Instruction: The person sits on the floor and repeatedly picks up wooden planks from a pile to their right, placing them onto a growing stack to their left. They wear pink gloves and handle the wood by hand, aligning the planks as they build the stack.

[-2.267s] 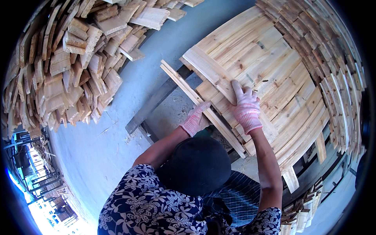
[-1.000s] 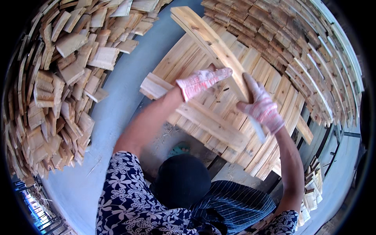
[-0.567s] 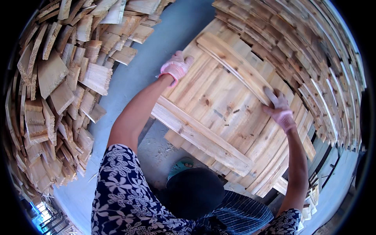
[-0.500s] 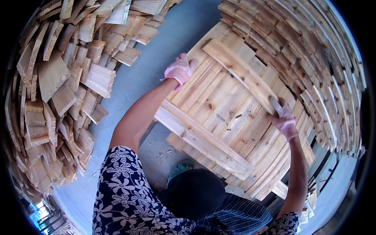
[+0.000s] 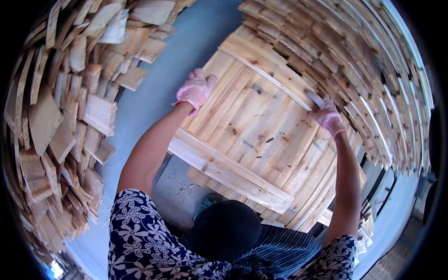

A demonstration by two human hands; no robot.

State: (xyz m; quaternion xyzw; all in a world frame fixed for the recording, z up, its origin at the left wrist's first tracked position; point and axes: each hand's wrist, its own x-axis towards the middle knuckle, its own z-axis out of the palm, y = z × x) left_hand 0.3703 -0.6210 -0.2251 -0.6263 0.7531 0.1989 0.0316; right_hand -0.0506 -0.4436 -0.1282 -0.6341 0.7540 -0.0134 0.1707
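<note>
Wooden planks (image 5: 252, 126) lie side by side as a flat panel in front of me. Across its far end rests a loose-looking board (image 5: 270, 70), and a second crosswise board (image 5: 228, 170) with a rough edge lies across the near end. My left hand (image 5: 196, 91), in a pink-and-white glove, grips the panel's left edge, thumb on top and fingertips hidden. My right hand (image 5: 325, 113), gloved alike, is closed around the right end of the far crosswise board, fingers over its top and thumb at its near side.
A tall, uneven stack of cut boards (image 5: 70, 116) rises on the left, ends jutting out. Another long stack (image 5: 336, 51) stands close beyond the panel and to the right. Grey floor (image 5: 186, 42) runs between. A dark cap (image 5: 226, 228) shows below.
The far crosswise board has slid away from me toward the panel's far end, its right end most, with my right hand on it. My left hand stays at the left edge. The view has shifted.
</note>
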